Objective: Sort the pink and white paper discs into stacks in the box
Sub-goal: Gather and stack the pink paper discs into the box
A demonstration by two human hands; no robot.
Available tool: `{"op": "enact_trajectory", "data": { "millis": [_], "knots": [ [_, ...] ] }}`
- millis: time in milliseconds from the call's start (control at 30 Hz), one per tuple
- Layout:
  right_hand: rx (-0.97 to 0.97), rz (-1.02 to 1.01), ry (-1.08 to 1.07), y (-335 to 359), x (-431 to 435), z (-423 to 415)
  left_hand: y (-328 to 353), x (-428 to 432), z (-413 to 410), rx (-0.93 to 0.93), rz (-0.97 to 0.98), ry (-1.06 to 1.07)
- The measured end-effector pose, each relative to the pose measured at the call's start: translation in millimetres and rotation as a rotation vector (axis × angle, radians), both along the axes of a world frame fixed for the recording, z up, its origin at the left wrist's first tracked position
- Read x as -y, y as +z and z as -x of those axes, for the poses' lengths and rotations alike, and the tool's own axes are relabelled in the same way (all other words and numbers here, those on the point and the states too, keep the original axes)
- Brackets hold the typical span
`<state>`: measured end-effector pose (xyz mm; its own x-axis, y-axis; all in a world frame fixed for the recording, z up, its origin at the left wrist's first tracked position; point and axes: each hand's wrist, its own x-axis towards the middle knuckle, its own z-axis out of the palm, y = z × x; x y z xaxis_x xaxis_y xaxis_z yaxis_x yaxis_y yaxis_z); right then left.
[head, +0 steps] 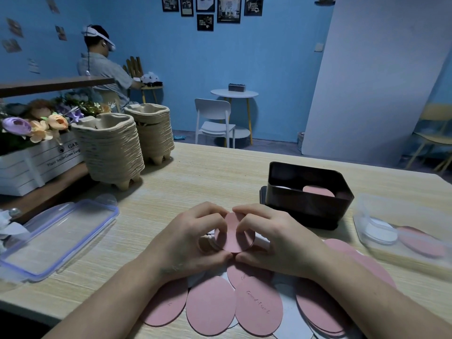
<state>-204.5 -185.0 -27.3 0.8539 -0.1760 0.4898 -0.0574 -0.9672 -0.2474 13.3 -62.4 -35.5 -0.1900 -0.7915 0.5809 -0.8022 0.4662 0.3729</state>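
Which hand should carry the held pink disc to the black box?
Right. The right hand and left hand both pinch the pink disc, but the black box stands just beyond the right hand; the left would likely have to cross over.

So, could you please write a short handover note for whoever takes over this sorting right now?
Left hand and right hand: both pinch one pink disc between them.
Box: done so far, a pink top disc on its right side and something white on its left.
Loose discs: pink and white, spread at the near table edge; two more in the clear tub.
Left: place the held disc, then sort the rest.
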Motion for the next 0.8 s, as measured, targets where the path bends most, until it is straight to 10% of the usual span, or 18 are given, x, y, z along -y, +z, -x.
{"op": "enact_trajectory", "data": {
  "millis": [800],
  "knots": [
    [-0.015,0.097,-0.067,0.1,-0.6,-1.0,-1.2,3.4,-1.8,0.069,0.002,-0.027]
  ]
}}
